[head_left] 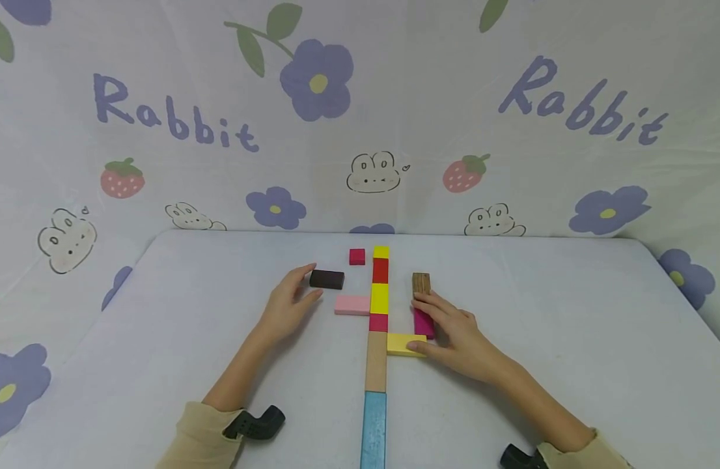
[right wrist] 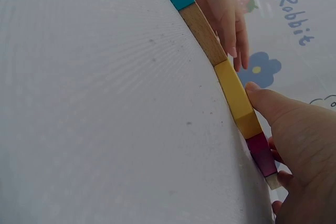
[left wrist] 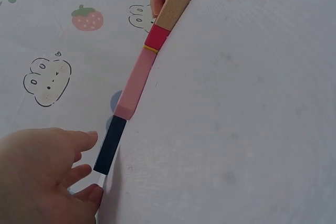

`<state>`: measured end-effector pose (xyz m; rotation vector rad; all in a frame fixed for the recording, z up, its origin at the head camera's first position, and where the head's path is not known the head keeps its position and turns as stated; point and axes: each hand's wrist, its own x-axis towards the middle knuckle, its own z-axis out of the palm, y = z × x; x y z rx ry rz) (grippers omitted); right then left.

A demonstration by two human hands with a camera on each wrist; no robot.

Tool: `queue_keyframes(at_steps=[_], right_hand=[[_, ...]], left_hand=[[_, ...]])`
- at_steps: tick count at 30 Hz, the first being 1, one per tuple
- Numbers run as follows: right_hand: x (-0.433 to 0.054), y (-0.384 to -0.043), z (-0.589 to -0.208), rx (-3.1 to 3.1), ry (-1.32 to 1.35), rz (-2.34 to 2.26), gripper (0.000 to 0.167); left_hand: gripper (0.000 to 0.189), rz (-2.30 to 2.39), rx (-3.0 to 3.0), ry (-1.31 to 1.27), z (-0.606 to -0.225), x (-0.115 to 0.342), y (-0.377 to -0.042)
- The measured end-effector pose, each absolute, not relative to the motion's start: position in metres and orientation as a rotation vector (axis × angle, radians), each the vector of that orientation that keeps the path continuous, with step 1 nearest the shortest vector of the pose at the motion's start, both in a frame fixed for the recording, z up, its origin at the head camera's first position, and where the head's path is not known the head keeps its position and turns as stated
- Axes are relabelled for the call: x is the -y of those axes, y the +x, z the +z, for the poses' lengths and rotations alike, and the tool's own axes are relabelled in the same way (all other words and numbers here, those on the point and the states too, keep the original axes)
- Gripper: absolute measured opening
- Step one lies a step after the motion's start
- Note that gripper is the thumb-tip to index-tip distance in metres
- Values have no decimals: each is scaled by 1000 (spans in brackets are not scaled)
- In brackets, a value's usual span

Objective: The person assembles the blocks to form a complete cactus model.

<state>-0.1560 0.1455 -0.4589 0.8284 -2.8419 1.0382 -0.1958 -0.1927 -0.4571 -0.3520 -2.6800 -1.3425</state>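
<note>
My left hand (head_left: 282,312) is just left of a black block (head_left: 327,279), index finger and thumb spread about its left end. A small gap shows between those fingers and the black block (left wrist: 109,145) in the left wrist view. My right hand (head_left: 462,340) reaches over a magenta block (head_left: 423,324), partly covering it. Its thumb rests at a pale yellow block (head_left: 402,344), and its fingertips lie by the near end of a brown wood-grained block (head_left: 421,283). In the right wrist view the thumb is at the yellow block's (right wrist: 238,98) side.
A column of blocks runs up the table (head_left: 161,365): light blue (head_left: 374,426), tan (head_left: 376,361), crimson (head_left: 378,322), yellow (head_left: 379,298), red (head_left: 380,271) and another yellow. A pink block (head_left: 352,305) juts left from it. One small crimson block (head_left: 357,256) lies apart near the back.
</note>
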Motion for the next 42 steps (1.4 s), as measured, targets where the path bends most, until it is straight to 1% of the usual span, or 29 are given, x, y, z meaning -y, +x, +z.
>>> queue_keyframes(at_steps=[7,15,20,33,42], right_hand=[[-144,-155,-459,2841,827,1030,72],[-145,-155,-461,2844,816,1027,72],[-145,-155,-462,2845,817,1032,72],[-145,-155,-460,2842,823,1027,71],[-144,-156,-457,2858,816,1050,71]], left_hand=[[48,-1290,2770,-423,-460,194,-197],[37,-1369,2671,-310,-460,192,-197],[31,-1337,2629,-264,-461,191,-196],[31,-1241,2649,-212,-457,185,-198],[30,-1291,2679,-199,-456,185,-204]])
